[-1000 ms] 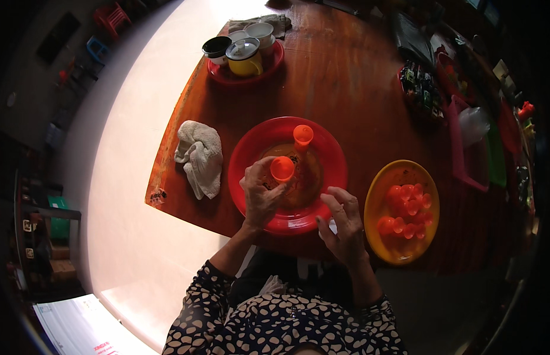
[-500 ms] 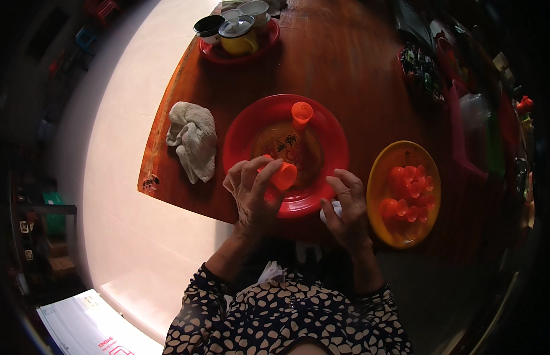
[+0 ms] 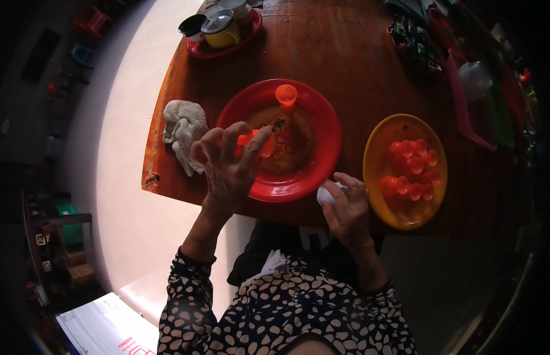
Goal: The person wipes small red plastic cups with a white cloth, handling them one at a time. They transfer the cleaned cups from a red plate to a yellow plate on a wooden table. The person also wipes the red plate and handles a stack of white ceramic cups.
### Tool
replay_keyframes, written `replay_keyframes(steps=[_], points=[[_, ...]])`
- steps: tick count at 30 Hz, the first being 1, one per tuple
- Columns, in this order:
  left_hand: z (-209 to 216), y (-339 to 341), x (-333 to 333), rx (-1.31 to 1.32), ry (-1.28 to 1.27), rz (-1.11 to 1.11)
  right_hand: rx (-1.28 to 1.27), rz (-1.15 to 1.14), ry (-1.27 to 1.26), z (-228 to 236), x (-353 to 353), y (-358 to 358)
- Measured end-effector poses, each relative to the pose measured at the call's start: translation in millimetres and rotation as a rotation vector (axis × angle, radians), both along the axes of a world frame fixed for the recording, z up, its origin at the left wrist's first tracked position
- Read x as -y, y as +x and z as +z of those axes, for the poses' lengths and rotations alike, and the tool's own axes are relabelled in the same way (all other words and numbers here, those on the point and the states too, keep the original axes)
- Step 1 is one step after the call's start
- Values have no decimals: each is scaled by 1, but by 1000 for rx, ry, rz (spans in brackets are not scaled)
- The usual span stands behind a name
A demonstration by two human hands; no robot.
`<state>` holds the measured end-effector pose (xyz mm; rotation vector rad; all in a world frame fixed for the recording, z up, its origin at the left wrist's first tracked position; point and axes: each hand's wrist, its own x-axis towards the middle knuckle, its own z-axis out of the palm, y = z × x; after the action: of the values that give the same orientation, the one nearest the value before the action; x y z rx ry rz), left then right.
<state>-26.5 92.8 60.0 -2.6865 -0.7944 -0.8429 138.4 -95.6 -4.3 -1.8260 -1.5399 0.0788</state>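
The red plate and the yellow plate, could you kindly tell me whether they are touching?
Apart: the head view shows a strip of brown table between the red plate and the yellow plate.

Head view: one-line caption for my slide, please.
Left hand holding an orange cup over a red plate, right hand with a white wad beside a yellow plate of small orange pieces.

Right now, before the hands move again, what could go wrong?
The left hand might knock over the upright orange cup in the red dish with the held cup. The right hand, gripping a white wad, is close beside the yellow plate; a bump could scatter its orange pieces.
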Motion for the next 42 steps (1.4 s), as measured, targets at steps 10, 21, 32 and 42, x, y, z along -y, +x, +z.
replay_keyframes(steps=[10, 21, 32, 42], points=[[-25, -2, 9, 441, -789, -41, 168, -40, -10, -20, 4, -8], [-38, 25, 73, 1213, -2110, -399, -220, 62, 538, 32, -58, -30], [-36, 31, 89, 1252, -2200, -543, -1026, -30, 315, 29, -56, -25], [-50, 22, 86, 1459, -2402, -619, 74, 116, 397, 31, -41, -32]])
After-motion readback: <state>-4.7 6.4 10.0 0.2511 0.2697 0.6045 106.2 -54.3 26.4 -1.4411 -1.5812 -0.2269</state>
